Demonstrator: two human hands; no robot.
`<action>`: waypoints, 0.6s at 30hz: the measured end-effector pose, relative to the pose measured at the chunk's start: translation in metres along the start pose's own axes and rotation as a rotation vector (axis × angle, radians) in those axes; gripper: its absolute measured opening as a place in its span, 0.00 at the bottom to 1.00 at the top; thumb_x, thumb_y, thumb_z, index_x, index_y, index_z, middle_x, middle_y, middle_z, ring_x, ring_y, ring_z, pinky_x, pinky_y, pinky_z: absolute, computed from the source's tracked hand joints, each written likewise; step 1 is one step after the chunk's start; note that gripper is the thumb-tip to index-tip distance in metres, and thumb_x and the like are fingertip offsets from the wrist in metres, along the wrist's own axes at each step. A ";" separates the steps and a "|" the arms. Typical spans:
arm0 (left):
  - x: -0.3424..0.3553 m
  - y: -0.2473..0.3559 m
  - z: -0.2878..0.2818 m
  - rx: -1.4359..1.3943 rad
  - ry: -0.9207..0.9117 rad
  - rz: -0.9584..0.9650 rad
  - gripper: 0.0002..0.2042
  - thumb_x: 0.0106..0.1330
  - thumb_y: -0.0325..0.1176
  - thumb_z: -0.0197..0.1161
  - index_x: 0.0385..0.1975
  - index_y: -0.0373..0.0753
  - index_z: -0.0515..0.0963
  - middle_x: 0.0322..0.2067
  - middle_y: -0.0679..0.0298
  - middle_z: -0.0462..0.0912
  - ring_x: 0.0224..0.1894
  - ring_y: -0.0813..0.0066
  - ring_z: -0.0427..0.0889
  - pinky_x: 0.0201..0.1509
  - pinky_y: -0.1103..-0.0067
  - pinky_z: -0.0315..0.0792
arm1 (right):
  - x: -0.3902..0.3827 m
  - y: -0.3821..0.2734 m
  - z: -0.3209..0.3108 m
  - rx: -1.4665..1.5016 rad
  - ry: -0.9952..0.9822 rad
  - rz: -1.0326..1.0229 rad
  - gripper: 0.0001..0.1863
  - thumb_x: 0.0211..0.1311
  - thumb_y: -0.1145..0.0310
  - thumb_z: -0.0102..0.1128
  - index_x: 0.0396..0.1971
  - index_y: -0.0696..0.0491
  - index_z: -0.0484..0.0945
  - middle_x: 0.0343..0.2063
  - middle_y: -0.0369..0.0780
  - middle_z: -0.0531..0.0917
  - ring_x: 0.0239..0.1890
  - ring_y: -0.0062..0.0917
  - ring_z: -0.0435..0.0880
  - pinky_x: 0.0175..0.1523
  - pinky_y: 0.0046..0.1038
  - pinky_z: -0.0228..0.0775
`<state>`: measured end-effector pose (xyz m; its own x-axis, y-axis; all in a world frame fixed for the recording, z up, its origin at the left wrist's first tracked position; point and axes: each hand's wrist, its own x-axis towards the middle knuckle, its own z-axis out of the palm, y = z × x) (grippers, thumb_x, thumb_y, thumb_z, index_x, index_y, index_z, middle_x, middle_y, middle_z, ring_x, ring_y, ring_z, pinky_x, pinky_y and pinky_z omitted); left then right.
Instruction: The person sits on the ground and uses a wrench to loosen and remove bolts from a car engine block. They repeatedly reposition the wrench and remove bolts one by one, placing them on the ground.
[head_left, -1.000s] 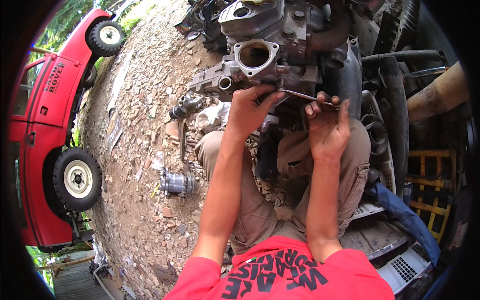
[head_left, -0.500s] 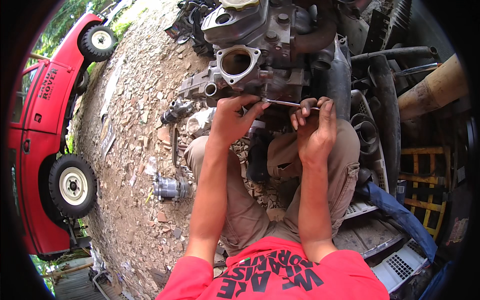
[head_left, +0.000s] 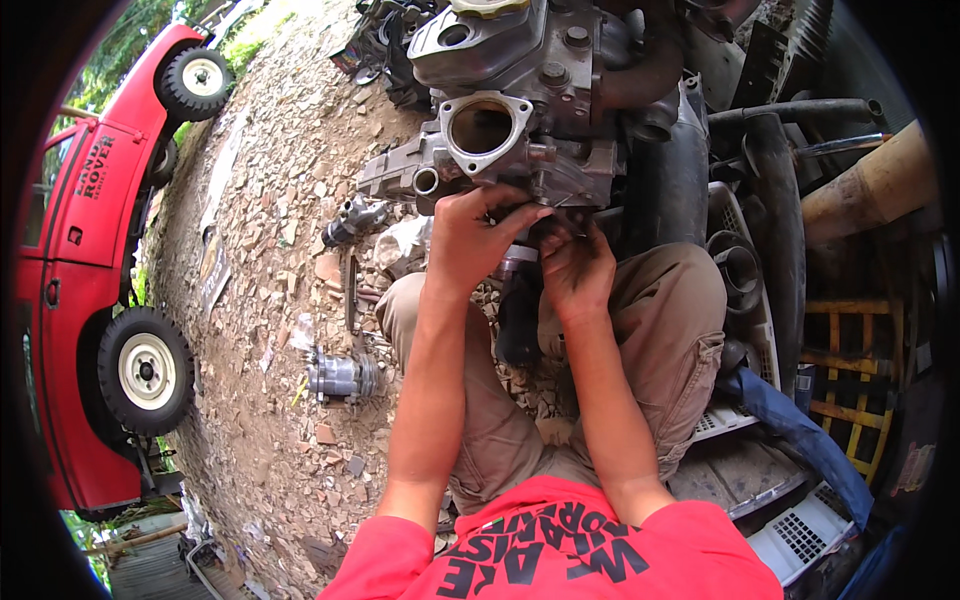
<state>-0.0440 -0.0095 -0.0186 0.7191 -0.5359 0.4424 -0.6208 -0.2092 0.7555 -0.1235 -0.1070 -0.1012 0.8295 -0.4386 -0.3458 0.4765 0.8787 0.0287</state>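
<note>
A grey cast-metal engine [head_left: 520, 110] with a round open port [head_left: 482, 125] stands on gravel in front of my bent knees. My left hand [head_left: 478, 240] reaches up to the housing's lower edge, fingers curled against it. Just to its right, my right hand [head_left: 578, 268] has its fingers bunched under the same edge, touching the left fingertips. What the fingers grip is hidden in shadow under the housing. No tool shows between my hands.
A red off-road vehicle [head_left: 90, 280] is parked at the left. Loose metal parts [head_left: 340, 378] [head_left: 355, 215] lie on the stony ground. Black hoses [head_left: 770, 170], a log [head_left: 870, 185], a yellow frame [head_left: 850, 400], blue cloth [head_left: 800, 430] and white grilles [head_left: 800, 535] crowd the right.
My hands, which held a thin metal rod between them, have closed together under the engine housing. The rod is out of sight. The view has shifted closer to the engine.
</note>
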 end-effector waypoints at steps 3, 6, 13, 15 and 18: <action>0.001 -0.002 -0.001 -0.007 -0.003 -0.006 0.08 0.49 0.29 0.74 0.26 0.34 0.83 0.22 0.60 0.84 0.22 0.78 0.82 0.28 0.83 0.72 | 0.000 0.004 0.000 -0.015 0.010 0.027 0.12 0.70 0.60 0.42 0.37 0.54 0.69 0.34 0.40 0.75 0.29 0.24 0.66 0.38 0.26 0.61; 0.001 0.001 -0.002 -0.021 0.008 -0.007 0.08 0.49 0.29 0.74 0.26 0.33 0.83 0.22 0.60 0.84 0.22 0.80 0.81 0.27 0.83 0.72 | 0.000 0.003 -0.001 -0.140 -0.058 0.019 0.14 0.71 0.58 0.40 0.39 0.53 0.70 0.33 0.39 0.74 0.27 0.23 0.64 0.34 0.25 0.58; 0.000 0.001 -0.002 -0.079 0.028 -0.059 0.09 0.50 0.28 0.74 0.27 0.30 0.83 0.21 0.60 0.84 0.23 0.85 0.80 0.27 0.84 0.73 | 0.003 -0.003 -0.010 -0.366 -0.113 0.050 0.16 0.72 0.54 0.39 0.41 0.51 0.71 0.27 0.34 0.71 0.24 0.20 0.62 0.32 0.26 0.55; 0.000 0.002 0.000 -0.135 0.024 -0.117 0.09 0.50 0.28 0.74 0.27 0.30 0.83 0.21 0.60 0.84 0.23 0.85 0.80 0.27 0.84 0.73 | 0.002 0.000 -0.014 -0.408 -0.069 0.091 0.17 0.71 0.53 0.40 0.41 0.51 0.72 0.25 0.33 0.71 0.23 0.20 0.63 0.31 0.25 0.56; -0.001 0.001 -0.001 -0.146 0.032 -0.135 0.10 0.49 0.28 0.74 0.27 0.29 0.82 0.21 0.60 0.84 0.23 0.85 0.80 0.28 0.84 0.73 | 0.002 0.003 -0.015 -0.475 -0.050 0.102 0.20 0.70 0.51 0.41 0.42 0.52 0.73 0.24 0.33 0.71 0.23 0.20 0.66 0.31 0.25 0.58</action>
<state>-0.0451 -0.0081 -0.0183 0.8038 -0.4843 0.3456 -0.4676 -0.1551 0.8702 -0.1252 -0.1023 -0.1159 0.8835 -0.3441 -0.3179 0.2162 0.9015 -0.3750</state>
